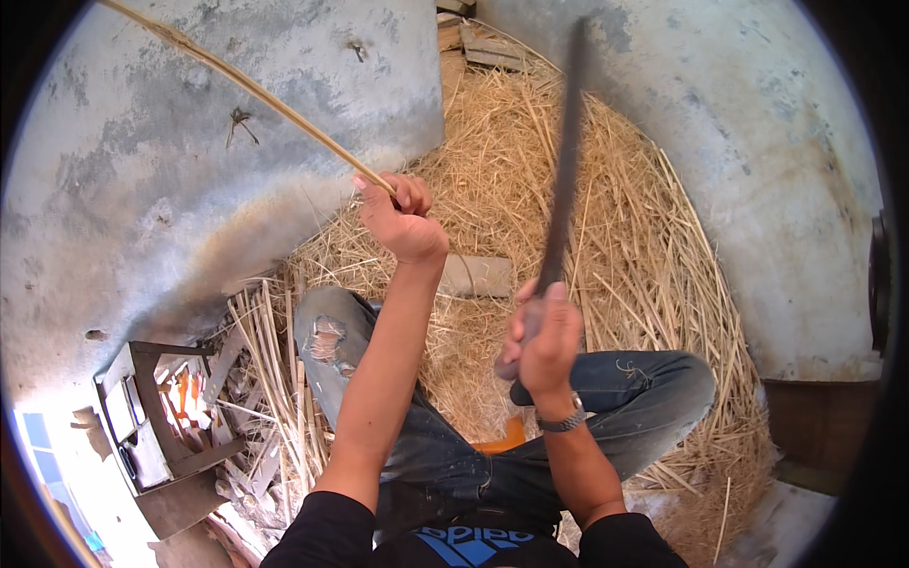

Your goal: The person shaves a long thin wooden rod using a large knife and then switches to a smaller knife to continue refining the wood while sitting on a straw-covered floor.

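Your left hand (402,218), raised near the middle, has its grip pinching a long, thin, pale stick (256,91), which slants to the upper left before a mottled grey wall (317,52). Your right hand (549,341), with a watch (562,421) at the wrist, has its grip wrapped round the handle of a long, dark blade (566,151), pointing upward, apart from the stick. Straw-coloured strips (653,208) spread around your worn jeans (634,388).

1 fisheye head view looks steeply down, close over left hand (402,220) and right hand (549,341), lap (440,469) lower centre.
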{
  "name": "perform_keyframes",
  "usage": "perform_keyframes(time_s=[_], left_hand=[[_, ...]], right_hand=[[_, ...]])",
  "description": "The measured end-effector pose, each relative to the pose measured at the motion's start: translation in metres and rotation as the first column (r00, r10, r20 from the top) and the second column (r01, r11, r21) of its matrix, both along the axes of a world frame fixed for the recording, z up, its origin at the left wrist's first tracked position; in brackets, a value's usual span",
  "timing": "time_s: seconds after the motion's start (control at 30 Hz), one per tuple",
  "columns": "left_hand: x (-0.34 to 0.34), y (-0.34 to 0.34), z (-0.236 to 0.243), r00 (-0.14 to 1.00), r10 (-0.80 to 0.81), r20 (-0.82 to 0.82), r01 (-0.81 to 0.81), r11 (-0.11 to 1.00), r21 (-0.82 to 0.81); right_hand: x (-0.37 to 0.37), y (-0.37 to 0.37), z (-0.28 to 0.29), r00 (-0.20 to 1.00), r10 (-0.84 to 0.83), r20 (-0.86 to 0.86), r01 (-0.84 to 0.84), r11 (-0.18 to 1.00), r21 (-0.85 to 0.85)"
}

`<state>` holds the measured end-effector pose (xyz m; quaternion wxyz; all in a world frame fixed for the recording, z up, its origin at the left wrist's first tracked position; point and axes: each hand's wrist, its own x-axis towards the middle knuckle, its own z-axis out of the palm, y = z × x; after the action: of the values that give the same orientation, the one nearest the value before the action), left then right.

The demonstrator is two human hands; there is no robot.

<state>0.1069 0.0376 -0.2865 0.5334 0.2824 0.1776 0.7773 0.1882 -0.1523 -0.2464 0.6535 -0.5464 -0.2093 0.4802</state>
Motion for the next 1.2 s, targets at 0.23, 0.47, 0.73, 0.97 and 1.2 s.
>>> perform_keyframes(time_s=[0.23,0.47,0.73,0.97,1.2], left_hand=[[0.01,0.001,0.004,1.0,0.014,0.007,-0.014,1.0,0.018],[0.022,-0.007,0.009,0.988,0.061,-0.143,-0.06,0.998,0.01],[0.018,-0.003,0.005,0.994,0.02,-0.11,-0.02,1.0,0.003],[0.022,-0.002,0.004,0.997,-0.004,-0.082,0.004,1.0,0.009],[0.012,0.009,-0.004,1.0,0.005,-0.023,-0.005,1.0,0.021]], right_hand=[[-0.011,-0.051,-0.079,0.931,0.364,-0.036,-0.351,0.862,-0.365],[-0.007,-0.025,-0.013,0.983,0.179,0.045,-0.172,0.977,-0.122],[-0.008,-0.079,-0.136,0.857,0.358,0.37,-0.291,0.93,-0.226],[0.005,-0.053,-0.063,0.983,0.181,0.001,-0.169,0.918,-0.359],[-0.007,-0.036,-0.018,0.997,-0.001,0.077,-0.009,0.99,0.138]])
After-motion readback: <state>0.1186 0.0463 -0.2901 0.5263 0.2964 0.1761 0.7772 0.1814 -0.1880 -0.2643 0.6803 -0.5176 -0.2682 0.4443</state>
